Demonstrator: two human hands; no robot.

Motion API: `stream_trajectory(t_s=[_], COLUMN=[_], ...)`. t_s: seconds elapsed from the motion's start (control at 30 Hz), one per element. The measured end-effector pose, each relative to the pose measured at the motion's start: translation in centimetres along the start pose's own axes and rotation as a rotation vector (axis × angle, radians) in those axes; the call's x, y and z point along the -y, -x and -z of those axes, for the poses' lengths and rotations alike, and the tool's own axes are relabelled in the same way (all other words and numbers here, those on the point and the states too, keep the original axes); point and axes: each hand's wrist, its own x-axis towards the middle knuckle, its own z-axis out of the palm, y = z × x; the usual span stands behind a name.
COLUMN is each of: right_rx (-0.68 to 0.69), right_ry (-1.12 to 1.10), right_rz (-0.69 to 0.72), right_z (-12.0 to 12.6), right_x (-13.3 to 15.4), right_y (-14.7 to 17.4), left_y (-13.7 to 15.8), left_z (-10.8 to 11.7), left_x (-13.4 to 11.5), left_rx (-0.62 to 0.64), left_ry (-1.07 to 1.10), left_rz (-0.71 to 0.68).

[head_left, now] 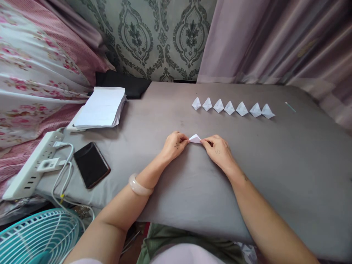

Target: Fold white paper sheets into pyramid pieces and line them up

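Note:
A small white folded paper boat (pixel 195 138) is stretched between my two hands, just above the grey cloth of the table. My left hand (pixel 175 145) pinches its left corner between thumb and fingers. At the opposite corner, my right hand (pixel 218 149) holds it in a similar pinch. Beyond the hands, a row of several finished-looking paper boats (pixel 219 106) stands on the cloth, their peaks pointing up.
A stack of white paper (pixel 100 107) lies at the back left beside a black cloth (pixel 123 84). Nearer are a dark phone (pixel 91 165), a white power strip (pixel 34 165) with cables, and a turquoise fan (pixel 41 238). A thin stick (pixel 290 106) lies at the far right.

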Motion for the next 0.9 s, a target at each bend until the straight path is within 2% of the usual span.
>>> stream_trajectory(t_s=[0.33,0.9], right_rx=[-0.025,0.033], right_ry=[0.199,0.214], right_rz=[-0.019,-0.04], right_z=[-0.57,-0.77], right_x=[0.23,0.32], right_y=[-0.21,-0.55], left_y=[-0.42,-0.98], left_z=[0.05,-0.41], left_x=[-0.25,-0.13], left_rx=[0.0,0.05], left_ry=[-0.042,-0.242], left_rz=[0.051,0.054])
